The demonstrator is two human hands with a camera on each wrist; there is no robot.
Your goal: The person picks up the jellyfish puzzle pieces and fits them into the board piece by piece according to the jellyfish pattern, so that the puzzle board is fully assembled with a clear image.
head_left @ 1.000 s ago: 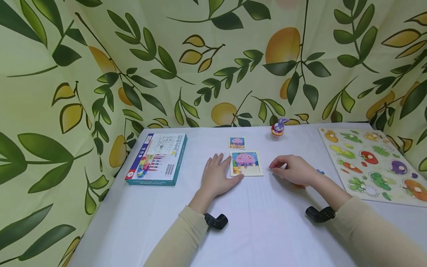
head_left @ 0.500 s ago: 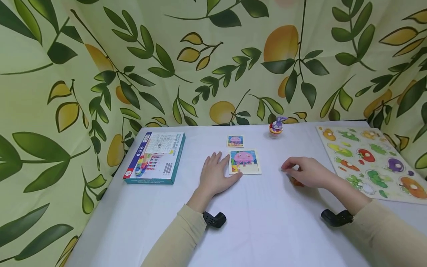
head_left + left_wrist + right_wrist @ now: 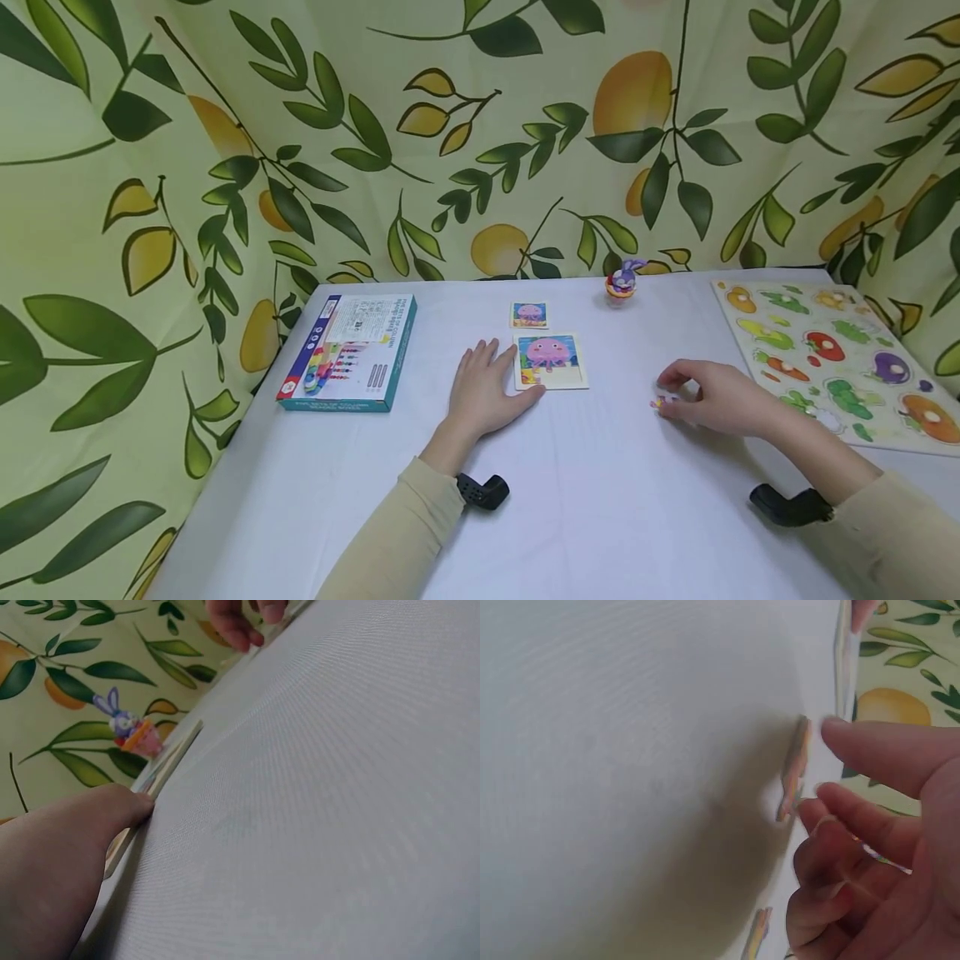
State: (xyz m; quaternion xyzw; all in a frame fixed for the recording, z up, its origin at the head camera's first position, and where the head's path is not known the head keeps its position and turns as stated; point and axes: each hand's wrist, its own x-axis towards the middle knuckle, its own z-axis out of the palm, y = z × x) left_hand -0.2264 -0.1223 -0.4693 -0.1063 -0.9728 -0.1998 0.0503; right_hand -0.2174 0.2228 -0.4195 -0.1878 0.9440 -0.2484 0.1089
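A square picture board (image 3: 551, 362) with a pink jellyfish lies mid-table; its lower strip is plain cream. My left hand (image 3: 483, 390) rests flat at its left side, the thumb touching its edge in the left wrist view. To the right, my right hand (image 3: 716, 398) hovers low over the table, thumb and index finger apart. By the thumb shows a small coloured piece (image 3: 660, 403), mostly hidden by the hand. In the right wrist view, a thin flat piece (image 3: 795, 769) lies near the fingertips, and another flat piece (image 3: 757, 934) lies lower down.
A smaller jellyfish card (image 3: 529, 315) lies behind the board. Beyond it stands a purple rabbit figure (image 3: 621, 283). A boxed toy (image 3: 348, 354) lies at left, and a vegetable puzzle board (image 3: 840, 358) at right. A patterned cloth hangs behind the table.
My right hand has moved right, away from the jellyfish board, and its thumb and index finger have spread apart. My left hand stays in place.
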